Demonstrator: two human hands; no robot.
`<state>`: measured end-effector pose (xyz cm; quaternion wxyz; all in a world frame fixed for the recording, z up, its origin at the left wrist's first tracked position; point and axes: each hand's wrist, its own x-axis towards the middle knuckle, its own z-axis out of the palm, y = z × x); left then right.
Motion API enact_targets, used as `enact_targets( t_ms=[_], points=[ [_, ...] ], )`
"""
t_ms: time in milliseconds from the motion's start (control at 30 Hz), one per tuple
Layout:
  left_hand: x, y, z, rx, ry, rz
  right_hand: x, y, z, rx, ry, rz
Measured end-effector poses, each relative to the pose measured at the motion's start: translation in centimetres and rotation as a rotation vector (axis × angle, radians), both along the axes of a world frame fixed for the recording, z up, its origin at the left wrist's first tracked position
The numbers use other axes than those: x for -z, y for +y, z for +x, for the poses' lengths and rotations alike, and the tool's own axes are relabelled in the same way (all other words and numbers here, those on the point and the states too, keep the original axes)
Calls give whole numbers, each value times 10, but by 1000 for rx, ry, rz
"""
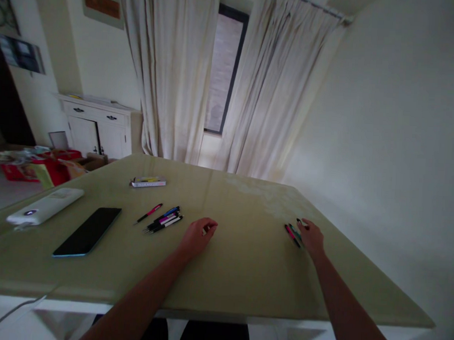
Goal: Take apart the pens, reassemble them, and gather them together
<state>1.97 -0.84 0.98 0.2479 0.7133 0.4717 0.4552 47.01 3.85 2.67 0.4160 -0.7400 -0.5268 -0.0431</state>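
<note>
My left hand (198,236) rests on the table, its fingers curled in and nothing visible in them. Just left of it lies a bunch of pens (164,221) with black, blue, purple and white parts. A red and black pen (149,213) lies apart, farther left. At the right side of the table, my right hand (311,237) is closed on a pen, whose dark end (299,221) shows at the fingertips; the rest is hidden. Beside these fingers, a pink and black pen (292,235) lies on the table next to a green one (295,231), partly covered by the hand.
A small open box (148,182) with something yellow lies toward the back of the table (241,271). A dark-screened tablet or large phone (88,232) and a white device (47,206) with a cable occupy the left. A wall (392,172) runs along the right edge.
</note>
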Motion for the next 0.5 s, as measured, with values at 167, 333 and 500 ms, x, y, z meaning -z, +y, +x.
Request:
enact_targets(
  t_ms=[167, 333, 500],
  points=[
    [1, 0, 0, -11, 11, 2, 3, -10, 33, 89, -55, -154],
    [4, 2, 0, -24, 32, 16, 17, -10, 40, 24, -115, -220],
    [8, 5, -1, -32, 50, 8, 25, -4, 40, 3, -158, -213]
  ],
)
